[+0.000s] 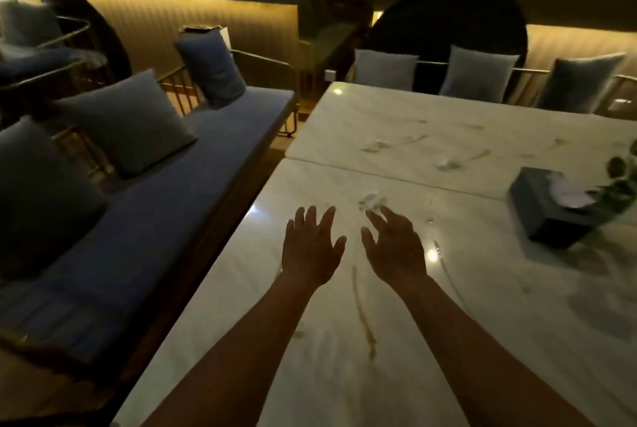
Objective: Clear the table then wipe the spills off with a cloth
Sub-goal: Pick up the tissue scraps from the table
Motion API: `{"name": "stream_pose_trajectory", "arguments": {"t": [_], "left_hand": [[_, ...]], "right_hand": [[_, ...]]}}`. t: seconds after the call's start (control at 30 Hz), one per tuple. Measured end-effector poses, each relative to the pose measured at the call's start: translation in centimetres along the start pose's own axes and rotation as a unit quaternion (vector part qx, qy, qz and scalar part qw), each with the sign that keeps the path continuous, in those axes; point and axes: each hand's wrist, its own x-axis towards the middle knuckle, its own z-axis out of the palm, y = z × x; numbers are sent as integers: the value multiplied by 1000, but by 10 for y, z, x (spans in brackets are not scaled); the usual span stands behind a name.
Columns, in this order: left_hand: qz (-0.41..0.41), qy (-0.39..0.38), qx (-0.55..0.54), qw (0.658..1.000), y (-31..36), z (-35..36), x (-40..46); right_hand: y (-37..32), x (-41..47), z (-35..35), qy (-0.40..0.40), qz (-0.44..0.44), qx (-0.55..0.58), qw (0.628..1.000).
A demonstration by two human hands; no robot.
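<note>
A pale marble table [396, 137] made of two slabs fills the right half of the view. Brown spill streaks [365, 319] run across it, one long streak between my forearms and others farther back [477, 156]. Crumpled white tissues lie on it: one [372, 200] just beyond my fingertips, two more [375, 145] [448, 164] on the far slab. My left hand [312, 247] and my right hand [394, 245] hover palm-down over the table with spread fingers, holding nothing.
A dark tissue box [548, 209] stands at the right, beside green plant leaves [624, 182]. A blue bench [165, 192] with grey cushions runs along the table's left edge. More cushioned seats [479, 71] line the far side.
</note>
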Motion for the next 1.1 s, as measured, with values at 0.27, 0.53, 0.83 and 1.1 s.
{"name": "stream_pose_trajectory", "arguments": {"t": [0.27,0.53,0.83,1.1], "left_hand": [[70,-61,15,996,42,51,113],[92,-113,30,989,64,118,222],[113,-125,82,982,65,203,306],[92,-6,6,996,71,212,420]], "right_hand": [[61,67,-1,-3,89,-16,996],[131,153,41,-21,126,-4,992],[196,235,100,-52,140,8,989],[226,317,122,-35,117,10,992]]}}
